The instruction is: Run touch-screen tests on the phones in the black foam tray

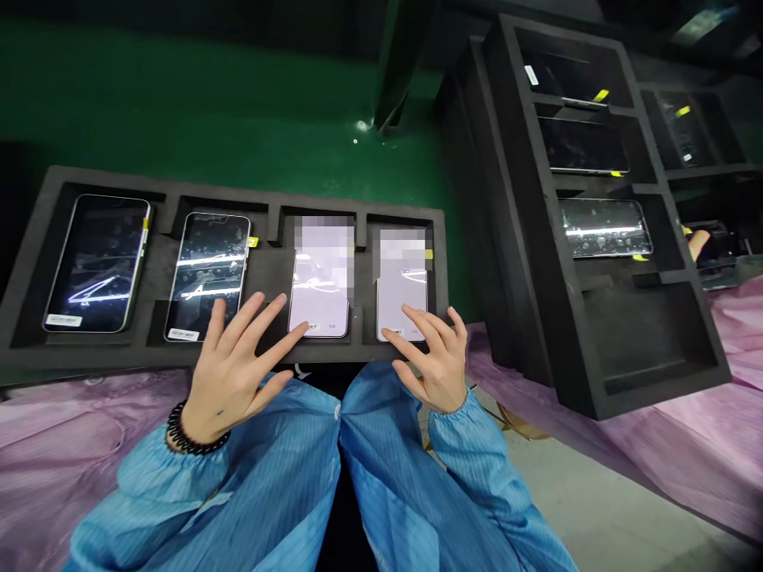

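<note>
Four slots of a black foam tray point(268, 238) each hold a smartphone. My left hand point(230, 373) is spread, its index fingertip at the lower edge of a phone with a lit screen point(319, 298). Its other fingers reach over the lower right of a dark-screened phone point(208, 266). With fingers apart, my right hand point(438, 361) has fingertips on the lower part of another lit phone point(400, 294). At the far left lies a dark phone point(98, 262) with a white label. Neither hand grasps anything. Parts of both lit screens are blurred out.
To the right, a stack of black foam trays point(536, 230) has several dark phones in its top tray, whose nearest slot has no phone. Another tray point(695, 135) with phones is beyond it. A dark post point(399, 71) rises from the green surface point(238, 119). Pink clothing appears on both sides.
</note>
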Available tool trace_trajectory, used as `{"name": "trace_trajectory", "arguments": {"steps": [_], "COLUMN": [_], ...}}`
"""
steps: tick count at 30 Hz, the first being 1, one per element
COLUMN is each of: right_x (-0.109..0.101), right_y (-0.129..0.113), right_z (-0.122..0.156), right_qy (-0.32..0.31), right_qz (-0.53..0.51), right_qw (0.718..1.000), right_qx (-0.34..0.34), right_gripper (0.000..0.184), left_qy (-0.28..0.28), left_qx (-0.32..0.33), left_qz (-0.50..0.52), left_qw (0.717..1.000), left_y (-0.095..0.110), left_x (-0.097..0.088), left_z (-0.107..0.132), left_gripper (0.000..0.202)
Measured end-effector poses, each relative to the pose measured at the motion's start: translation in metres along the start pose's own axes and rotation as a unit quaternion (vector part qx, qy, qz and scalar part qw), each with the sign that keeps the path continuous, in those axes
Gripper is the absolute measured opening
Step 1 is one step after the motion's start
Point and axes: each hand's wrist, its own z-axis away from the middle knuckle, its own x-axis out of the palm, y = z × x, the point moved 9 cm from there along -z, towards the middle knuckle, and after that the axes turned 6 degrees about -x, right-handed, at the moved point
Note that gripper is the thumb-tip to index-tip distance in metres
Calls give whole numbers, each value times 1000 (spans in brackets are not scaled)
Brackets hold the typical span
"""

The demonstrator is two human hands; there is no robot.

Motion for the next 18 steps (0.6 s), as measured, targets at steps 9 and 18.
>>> {"name": "trace_trajectory", "arguments": {"steps": [9,18], "right_x": [-5,-2], "right_y": [3,4], "right_z": [3,3], "right_qy": [36,15], "right_qz": [-53,-51], "right_qw": [998,999], "right_qx": [6,11], "right_gripper": [53,44], "left_qy": [60,22], "left_qx": [4,-16], "left_qz": [51,16], "left_qw": [997,999], "left_y": [-3,-3], "left_x": [-10,-4], "left_z": [2,1], "left_gripper": [67,62]}}
